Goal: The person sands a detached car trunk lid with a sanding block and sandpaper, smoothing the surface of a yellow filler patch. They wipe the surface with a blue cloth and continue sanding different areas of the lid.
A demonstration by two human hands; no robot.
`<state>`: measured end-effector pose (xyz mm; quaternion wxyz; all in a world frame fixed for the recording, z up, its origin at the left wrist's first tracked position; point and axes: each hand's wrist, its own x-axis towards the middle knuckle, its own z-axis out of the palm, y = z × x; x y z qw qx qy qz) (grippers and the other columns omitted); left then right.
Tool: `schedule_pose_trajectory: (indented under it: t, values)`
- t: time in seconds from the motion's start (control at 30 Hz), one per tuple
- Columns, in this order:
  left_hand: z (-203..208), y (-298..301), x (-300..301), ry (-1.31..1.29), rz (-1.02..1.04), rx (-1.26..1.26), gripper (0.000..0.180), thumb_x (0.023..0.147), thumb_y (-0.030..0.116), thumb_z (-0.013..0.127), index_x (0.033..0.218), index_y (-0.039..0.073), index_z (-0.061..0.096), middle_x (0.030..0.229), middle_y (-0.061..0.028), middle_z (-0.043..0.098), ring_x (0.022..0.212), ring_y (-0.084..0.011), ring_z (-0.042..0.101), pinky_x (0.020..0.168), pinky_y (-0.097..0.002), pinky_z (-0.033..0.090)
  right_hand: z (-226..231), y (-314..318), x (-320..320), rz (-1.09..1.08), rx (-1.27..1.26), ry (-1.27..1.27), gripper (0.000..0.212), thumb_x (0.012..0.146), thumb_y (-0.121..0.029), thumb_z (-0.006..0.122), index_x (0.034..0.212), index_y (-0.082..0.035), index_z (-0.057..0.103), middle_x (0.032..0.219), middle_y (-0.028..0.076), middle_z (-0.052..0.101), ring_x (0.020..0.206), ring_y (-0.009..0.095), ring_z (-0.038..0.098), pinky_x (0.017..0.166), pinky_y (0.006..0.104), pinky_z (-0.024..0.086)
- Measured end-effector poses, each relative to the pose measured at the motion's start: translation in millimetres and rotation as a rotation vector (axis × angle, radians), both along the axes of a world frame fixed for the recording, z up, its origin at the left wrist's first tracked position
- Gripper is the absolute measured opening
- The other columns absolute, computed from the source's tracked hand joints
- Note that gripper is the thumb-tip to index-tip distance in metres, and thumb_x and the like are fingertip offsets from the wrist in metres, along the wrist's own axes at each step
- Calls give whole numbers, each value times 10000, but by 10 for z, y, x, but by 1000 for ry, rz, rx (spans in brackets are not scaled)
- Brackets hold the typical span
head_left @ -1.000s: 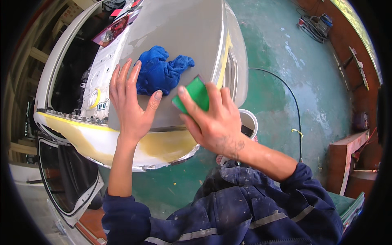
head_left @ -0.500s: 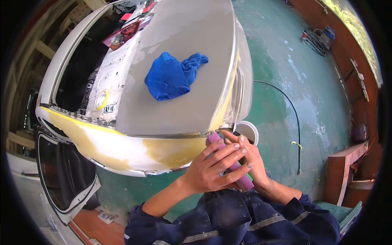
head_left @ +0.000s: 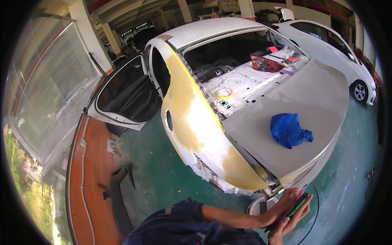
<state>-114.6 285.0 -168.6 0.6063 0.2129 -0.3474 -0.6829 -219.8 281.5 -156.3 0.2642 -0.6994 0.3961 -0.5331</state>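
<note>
Down at the lower right, a purple sanding block [head_left: 297, 205] with a green strip and a dark side lies between my two hands. My left hand [head_left: 288, 200] is wrapped over its far side, with the fingers partly hidden. From the near side my right hand [head_left: 295, 220] grips it, thumb and fingers along the edge. Just beyond them is the rear corner of a car body [head_left: 206, 130], its white side panel patched with yellowish filler. A crumpled blue cloth [head_left: 288, 130] rests on the grey trunk lid [head_left: 322, 94].
A white bucket [head_left: 257, 206] stands on the green floor behind my left forearm. Tape [head_left: 224, 94] and a red tail light [head_left: 267, 63] lie on the bare rear deck. An opened car door [head_left: 126, 94] juts out left; a white car [head_left: 326, 45] is parked at far right.
The view has swung to the left, so the car's side and open door now show. Both hands keep hold of the sanding block, which is turned with its green strip and dark side showing.
</note>
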Motion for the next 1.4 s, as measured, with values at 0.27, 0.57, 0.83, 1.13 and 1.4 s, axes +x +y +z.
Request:
schedule_pose_trajectory:
  t: [0.27, 0.57, 0.83, 1.13, 1.4]
  values:
    - [47, -83, -155, -64, 191, 63, 651, 1079, 460, 621, 1535, 20, 473, 1418, -41, 584, 1305, -128, 523, 1122, -294, 401, -99, -388, -204, 134, 149, -140, 721, 1096, -469, 452, 1647, -10, 378, 1491, 172, 482, 1367, 312, 510, 1155, 414, 378]
    - [115, -120, -3, -259, 404, 23, 526, 1052, 183, 699, 1509, 22, 496, 1299, -16, 632, 1189, -68, 565, 1049, -246, 456, -181, -836, -746, 487, 763, -962, 611, 1103, -498, 454, 1607, -153, 472, 1366, 55, 610, 1165, 180, 619, 980, 342, 517]
    - [442, -313, -48, -139, 170, 124, 634, 1014, 257, 749, 1524, 24, 453, 1351, -81, 618, 1235, -162, 608, 1064, -325, 496, 159, -734, -762, 297, 539, -718, 643, 1119, -487, 430, 1646, -118, 409, 1425, 97, 552, 1256, 208, 543, 1046, 345, 453]
    - [-24, -271, -493, -158, 189, -113, 616, 1153, 307, 483, 1678, 59, 278, 1706, -88, 330, 1573, -234, 311, 1271, -382, 276, 147, -389, -469, 170, 196, -427, 627, 1077, -305, 537, 1620, -8, 434, 1358, 174, 556, 1234, 259, 559, 1087, 362, 427]
    - [82, 21, -319, -64, 106, 181, 640, 1147, 430, 427, 1648, 50, 311, 1607, -109, 454, 1494, -215, 428, 1239, -394, 338, 111, -445, -489, 233, 420, -465, 597, 999, -132, 683, 1557, 6, 524, 1293, 143, 572, 1195, 219, 526, 1058, 334, 428]
